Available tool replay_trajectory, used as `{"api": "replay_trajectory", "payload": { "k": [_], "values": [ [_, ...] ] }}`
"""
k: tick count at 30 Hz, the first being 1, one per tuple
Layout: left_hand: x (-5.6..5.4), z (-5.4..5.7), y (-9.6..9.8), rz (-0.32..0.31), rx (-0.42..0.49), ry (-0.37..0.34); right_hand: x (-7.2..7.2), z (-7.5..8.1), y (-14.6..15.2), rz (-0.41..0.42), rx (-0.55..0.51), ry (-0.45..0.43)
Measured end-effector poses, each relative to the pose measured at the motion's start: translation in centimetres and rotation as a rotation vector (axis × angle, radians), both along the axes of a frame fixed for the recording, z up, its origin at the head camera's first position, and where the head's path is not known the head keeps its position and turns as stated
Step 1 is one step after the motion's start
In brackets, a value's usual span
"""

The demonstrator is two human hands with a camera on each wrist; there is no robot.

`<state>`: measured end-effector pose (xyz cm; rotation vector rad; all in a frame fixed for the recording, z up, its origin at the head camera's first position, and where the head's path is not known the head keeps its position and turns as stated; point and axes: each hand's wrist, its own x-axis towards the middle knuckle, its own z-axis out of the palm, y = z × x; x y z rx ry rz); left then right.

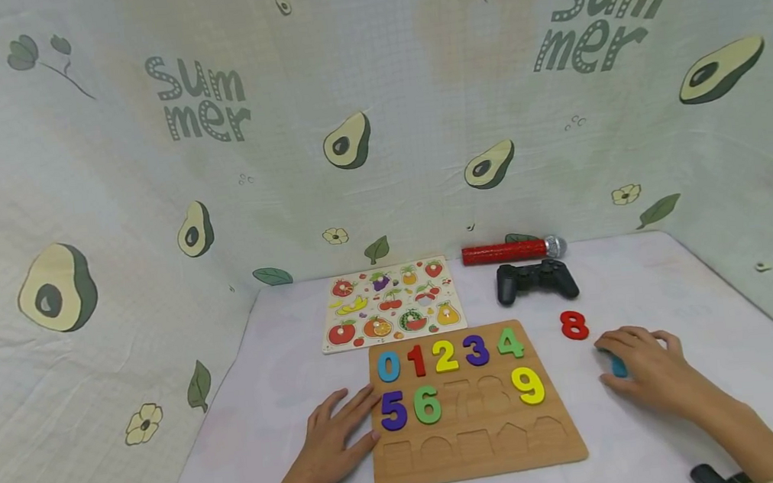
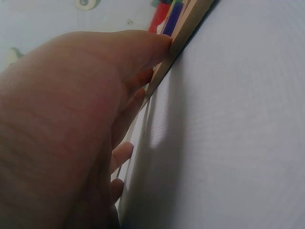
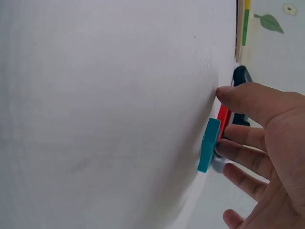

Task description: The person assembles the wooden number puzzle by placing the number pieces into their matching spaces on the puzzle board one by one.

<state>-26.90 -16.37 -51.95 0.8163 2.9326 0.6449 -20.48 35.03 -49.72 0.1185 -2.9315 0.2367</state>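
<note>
A wooden number puzzle board lies on the table, with digits 0 to 6 and 9 in it; the 7 and 8 recesses and the bottom row of shapes are bare. My left hand rests at its left edge, fingers spread, thumb and fingertips touching the board. Over a small blue piece to the right of the board is my right hand. In the right wrist view the blue piece stands by the fingertips, and the thumb is apart from it. Its outline is partly hidden. A red number 8 lies just beyond that hand.
Behind the board lies a fruit puzzle. A black game controller and a red microphone sit at the back right. A printed cloth hangs behind the table. Dark objects show at the near edge.
</note>
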Motion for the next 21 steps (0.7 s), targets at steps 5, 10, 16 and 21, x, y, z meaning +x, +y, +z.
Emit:
{"api": "replay_trajectory", "payload": {
  "k": [5,10,16,21],
  "values": [
    [0.05,0.01,-0.05,-0.003,0.003,0.0,0.18,-0.15,0.45,-0.001,-0.004,-0.007],
    [0.0,0.04,-0.08,0.002,-0.009,-0.015,0.3,-0.05,0.59,0.012,-0.012,-0.008],
    [-0.07,0.05,-0.06,0.015,-0.018,-0.029,0.18,0.0,0.47,-0.001,-0.017,0.001],
    [-0.01,0.04,-0.04,0.009,-0.007,-0.027,0.3,-0.01,0.53,-0.006,-0.025,-0.004]
  ]
}}
